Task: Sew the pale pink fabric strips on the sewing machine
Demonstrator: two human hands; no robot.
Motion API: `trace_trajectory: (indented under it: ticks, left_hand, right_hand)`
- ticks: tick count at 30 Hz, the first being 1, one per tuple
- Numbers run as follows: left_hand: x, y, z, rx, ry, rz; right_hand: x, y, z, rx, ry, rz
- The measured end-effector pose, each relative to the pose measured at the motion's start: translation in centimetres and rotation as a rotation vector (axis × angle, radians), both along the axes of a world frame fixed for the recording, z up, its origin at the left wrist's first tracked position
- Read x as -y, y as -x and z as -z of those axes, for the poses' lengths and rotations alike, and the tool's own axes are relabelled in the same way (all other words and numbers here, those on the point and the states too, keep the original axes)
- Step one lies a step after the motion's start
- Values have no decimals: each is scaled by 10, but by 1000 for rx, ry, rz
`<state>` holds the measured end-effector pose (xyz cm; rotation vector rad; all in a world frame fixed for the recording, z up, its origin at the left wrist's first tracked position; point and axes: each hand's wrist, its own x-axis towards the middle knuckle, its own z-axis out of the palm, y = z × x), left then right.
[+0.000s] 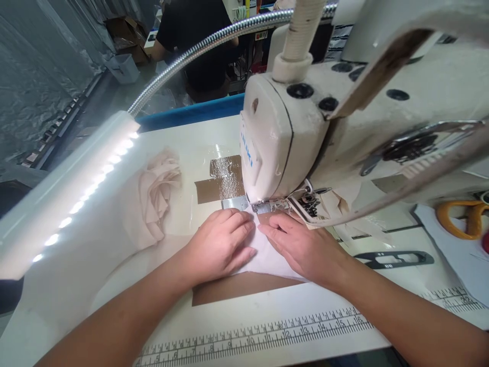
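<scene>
A white fabric piece lies under the needle area of a sewing machine. My left hand rests on its left side, fingers stretched and lying flat, thumb apart. On the right edge of the fabric, my right hand has its thumb and bent fingers closed on the cloth close to the presser foot. Part of that grip is hidden. Brown tape or board shows on the table below the fabric.
A crumpled pale fabric pile lies left of the machine. Thread snips and orange-handled scissors lie at right. A ruler strip runs along the front edge. A lit lamp hangs at left; a person sits beyond.
</scene>
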<state>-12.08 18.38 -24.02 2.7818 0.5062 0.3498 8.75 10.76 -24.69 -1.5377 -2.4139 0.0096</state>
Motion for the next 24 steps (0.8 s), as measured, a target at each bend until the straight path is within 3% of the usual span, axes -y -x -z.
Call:
trace_trajectory:
  ticks: [11, 24]
  left_hand:
    - [-8, -1, -3, 17, 14, 1]
    - [-8, 2, -3, 46, 3, 63]
  right_hand:
    - [-1, 7, 5, 35, -26, 80]
    - [2, 0, 0, -33, -23, -1]
